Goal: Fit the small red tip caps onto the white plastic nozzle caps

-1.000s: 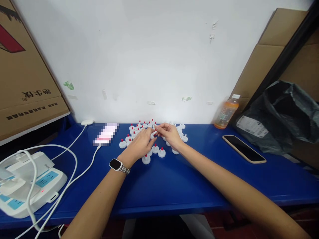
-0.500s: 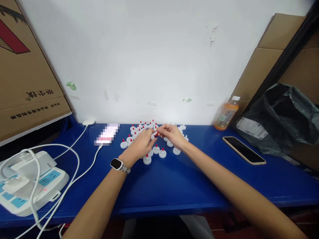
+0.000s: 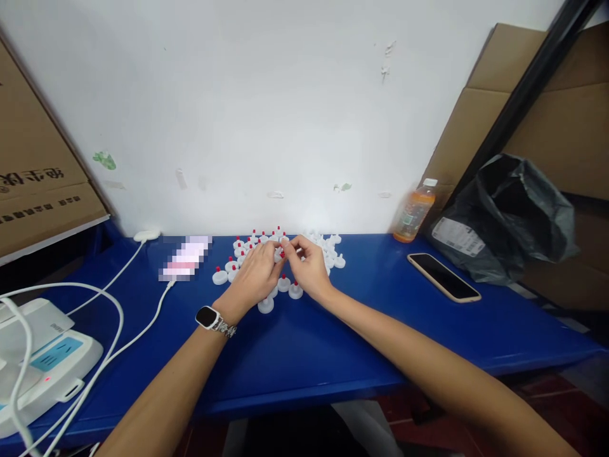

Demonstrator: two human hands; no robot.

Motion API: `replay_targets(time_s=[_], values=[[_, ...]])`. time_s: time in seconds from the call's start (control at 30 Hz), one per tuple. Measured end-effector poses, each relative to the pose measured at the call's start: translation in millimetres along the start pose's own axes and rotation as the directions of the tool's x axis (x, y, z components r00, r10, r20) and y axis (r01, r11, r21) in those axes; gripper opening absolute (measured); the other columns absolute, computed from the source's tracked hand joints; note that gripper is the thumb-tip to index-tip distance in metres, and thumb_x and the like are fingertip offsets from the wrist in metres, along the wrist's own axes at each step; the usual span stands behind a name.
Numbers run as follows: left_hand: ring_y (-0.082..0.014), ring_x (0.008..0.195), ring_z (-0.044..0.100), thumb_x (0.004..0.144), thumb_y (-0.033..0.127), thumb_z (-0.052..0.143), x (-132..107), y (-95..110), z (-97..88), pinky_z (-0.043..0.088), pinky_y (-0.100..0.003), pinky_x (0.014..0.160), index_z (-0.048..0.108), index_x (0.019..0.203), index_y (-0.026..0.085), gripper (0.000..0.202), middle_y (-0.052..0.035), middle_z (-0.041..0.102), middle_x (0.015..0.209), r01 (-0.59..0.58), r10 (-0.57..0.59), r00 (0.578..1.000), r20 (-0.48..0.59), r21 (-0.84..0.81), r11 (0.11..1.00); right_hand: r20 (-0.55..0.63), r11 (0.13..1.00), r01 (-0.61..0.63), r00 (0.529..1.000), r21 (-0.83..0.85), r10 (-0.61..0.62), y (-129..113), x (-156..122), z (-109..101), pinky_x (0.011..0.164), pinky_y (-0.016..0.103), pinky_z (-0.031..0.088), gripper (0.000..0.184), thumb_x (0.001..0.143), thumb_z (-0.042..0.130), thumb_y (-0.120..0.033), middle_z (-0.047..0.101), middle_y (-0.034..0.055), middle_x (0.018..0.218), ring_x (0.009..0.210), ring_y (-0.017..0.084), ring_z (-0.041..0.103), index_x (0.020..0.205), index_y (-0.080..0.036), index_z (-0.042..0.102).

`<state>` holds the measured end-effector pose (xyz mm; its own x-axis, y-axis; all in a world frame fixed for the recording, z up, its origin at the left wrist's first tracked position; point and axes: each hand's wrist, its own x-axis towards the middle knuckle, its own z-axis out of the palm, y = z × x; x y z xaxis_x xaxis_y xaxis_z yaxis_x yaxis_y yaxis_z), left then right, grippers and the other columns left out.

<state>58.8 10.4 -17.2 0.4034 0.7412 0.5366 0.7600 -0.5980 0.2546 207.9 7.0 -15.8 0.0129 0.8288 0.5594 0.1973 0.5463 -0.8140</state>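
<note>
My left hand, with a watch on its wrist, is closed on a white nozzle cap held between thumb and fingers. My right hand is pinched against it, with small red tips at its fingertips; how many is hidden. Around the left hand stand several white caps with red tips on their spouts, such as one front cap and one left cap. Plain white caps without red tips lie behind and right of my right hand.
On the blue table lie a phone and, at the back right, an orange drink bottle beside a dark plastic bag. Left are a power strip, white cables and a blurred-out device. A white wall stands behind.
The view has shifted, so the scene sits further left. My right hand has closed in on the cap in my left hand, its fingers now curled more around the red tips.
</note>
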Motion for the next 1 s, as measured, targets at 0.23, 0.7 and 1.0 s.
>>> replay_targets(time_s=[0.23, 0.7, 1.0], values=[[-0.0299, 0.107, 0.058, 0.101, 0.033, 0.039, -0.1, -3.4, -0.4, 0.047, -0.048, 0.094, 0.049, 0.123, 0.015, 0.03, -0.0153, 0.061, 0.113, -0.041, 0.04, 0.999, -0.027, -0.038, 0.998, 0.064, 0.999, 0.052, 0.997, 0.008, -0.052, -1.5, -0.2, -5.0, 0.065, 0.027, 0.043, 0.031, 0.092, 0.053, -0.047, 0.053, -0.0016, 0.069, 0.066, 0.014, 0.049, 0.074, -0.023, 0.052], [-0.0316, 0.119, 0.055, 0.1, 0.042, 0.045, 10.5, 12.3, 0.6, 0.046, -0.049, 0.1, 0.035, 0.142, 0.015, 0.051, -0.0178, 0.055, 0.133, -0.046, 0.043, 0.997, -0.065, -0.045, 0.998, 0.364, 0.979, -0.1, 0.931, 0.177, 0.029, -1.3, 47.3, -34.7, 0.057, 0.025, 0.045, 0.036, 0.074, 0.076, -0.049, 0.064, -0.0011, 0.063, 0.058, 0.013, 0.06, 0.077, -0.019, 0.056], [-0.0308, 0.116, 0.056, 0.099, 0.043, 0.045, 2.0, -23.5, -1.8, 0.045, -0.049, 0.098, 0.053, 0.13, 0.02, 0.039, -0.0112, 0.06, 0.125, 0.061, -0.063, 0.997, 0.034, 0.069, 0.996, 0.266, 0.753, 0.1, 0.958, -0.651, 0.103, 49.8, 148.2, -29.4, 0.073, 0.026, 0.049, 0.006, 0.081, 0.066, -0.022, 0.075, 0.0073, 0.082, 0.078, 0.017, 0.068, 0.081, -0.016, 0.066]])
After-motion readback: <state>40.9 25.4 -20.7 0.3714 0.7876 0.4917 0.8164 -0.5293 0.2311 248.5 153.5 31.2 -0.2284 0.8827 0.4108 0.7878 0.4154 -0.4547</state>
